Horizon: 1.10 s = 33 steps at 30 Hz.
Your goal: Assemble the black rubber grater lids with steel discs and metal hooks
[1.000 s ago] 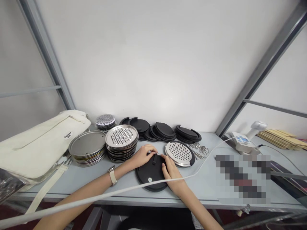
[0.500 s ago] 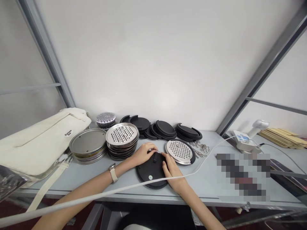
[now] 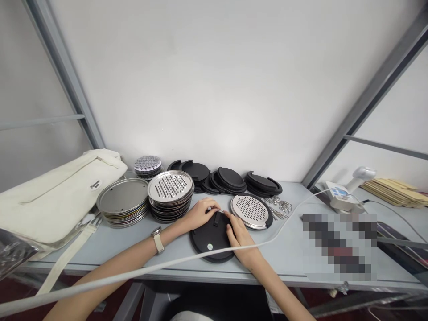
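Observation:
A black round grater base [image 3: 207, 238] lies flat near the table's front edge, with a black tab and a small pale sticker on it. At its far rim, my left hand [image 3: 200, 214] pinches a small shiny metal piece [image 3: 220, 211], mostly covered by the fingers. My right hand [image 3: 243, 240] wraps the right side of the base, its index fingertip at the metal piece and its thumb on the base's surface. Beyond the right hand rests a round metal grater plate [image 3: 251, 211] with a black rim part.
Stacked grater plates [image 3: 170, 187] and plain metal discs [image 3: 122, 196] stand left. Black bases [image 3: 230, 178] line the wall. Wire hooks [image 3: 281, 204] lie right of centre. A white bag [image 3: 60, 196] sits far left. A white cable [image 3: 187, 260] crosses in front of my arms.
Both hands keep the same place on the black grater base. Only a very slight shift of the fingers at the metal piece shows.

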### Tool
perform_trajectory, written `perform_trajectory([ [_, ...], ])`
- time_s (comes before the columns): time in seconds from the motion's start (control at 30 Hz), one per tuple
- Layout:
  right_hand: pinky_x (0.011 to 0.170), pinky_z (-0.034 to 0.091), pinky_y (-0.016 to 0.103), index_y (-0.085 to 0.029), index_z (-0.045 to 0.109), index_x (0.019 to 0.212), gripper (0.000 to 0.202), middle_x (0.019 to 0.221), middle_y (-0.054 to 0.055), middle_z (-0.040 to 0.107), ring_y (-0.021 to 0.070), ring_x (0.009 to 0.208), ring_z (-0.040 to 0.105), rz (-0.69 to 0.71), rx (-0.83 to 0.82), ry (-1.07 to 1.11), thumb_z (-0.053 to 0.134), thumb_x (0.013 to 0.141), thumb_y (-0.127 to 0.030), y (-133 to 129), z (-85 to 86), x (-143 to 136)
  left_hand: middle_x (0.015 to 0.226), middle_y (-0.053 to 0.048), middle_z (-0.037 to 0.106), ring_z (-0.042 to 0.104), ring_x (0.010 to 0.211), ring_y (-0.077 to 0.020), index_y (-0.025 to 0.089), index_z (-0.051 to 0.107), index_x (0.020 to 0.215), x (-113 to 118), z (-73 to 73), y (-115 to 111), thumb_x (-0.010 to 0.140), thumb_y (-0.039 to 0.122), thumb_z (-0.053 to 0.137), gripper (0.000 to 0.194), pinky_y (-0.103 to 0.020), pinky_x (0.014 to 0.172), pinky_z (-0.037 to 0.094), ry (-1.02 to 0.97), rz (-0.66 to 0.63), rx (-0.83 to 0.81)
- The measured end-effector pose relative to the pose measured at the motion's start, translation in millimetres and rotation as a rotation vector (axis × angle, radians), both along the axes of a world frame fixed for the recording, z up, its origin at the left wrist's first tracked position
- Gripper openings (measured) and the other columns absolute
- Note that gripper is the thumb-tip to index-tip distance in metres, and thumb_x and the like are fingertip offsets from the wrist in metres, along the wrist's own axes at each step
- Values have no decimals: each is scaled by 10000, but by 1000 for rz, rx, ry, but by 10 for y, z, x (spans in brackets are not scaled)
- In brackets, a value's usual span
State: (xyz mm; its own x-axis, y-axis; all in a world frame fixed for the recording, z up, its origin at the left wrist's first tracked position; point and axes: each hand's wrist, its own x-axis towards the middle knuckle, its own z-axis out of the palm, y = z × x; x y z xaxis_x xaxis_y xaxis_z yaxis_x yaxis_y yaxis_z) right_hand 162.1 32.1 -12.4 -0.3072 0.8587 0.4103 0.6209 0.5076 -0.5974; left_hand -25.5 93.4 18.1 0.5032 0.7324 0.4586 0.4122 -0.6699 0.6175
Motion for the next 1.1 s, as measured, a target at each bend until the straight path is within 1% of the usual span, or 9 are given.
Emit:
perform_trajectory([
  [0.2,1025,399,404,-241,404,1320,402,1215,71,529,201,1184,462,8,20,15,331,925,-234,4,5,-3,889,-35,652,582,865,-160,171,652,874,2,1,2,849,122,481,180,-290,830,435,0,5,-3],
  [0.53,1041,379,405,-199,407,1304,384,1217,91,520,196,1191,448,6,-5,4,320,931,-235,11,-1,-10,884,-32,646,579,859,-153,170,650,876,6,3,-2,848,116,479,182,-278,821,434,3,-1,1],
  [0.9,1028,395,416,-210,431,1288,378,1197,90,538,206,1179,467,-8,21,11,335,924,-234,19,-19,-8,894,-33,650,581,865,-155,171,652,880,0,-12,10,855,132,476,182,-272,822,433,7,0,-8],
  [1.1,1027,395,415,-204,427,1291,379,1194,91,538,205,1181,465,-11,15,7,330,926,-231,22,-26,-12,890,-28,664,587,869,-150,163,653,879,-20,-34,63,845,112,497,168,-270,845,422,19,-37,5],
])
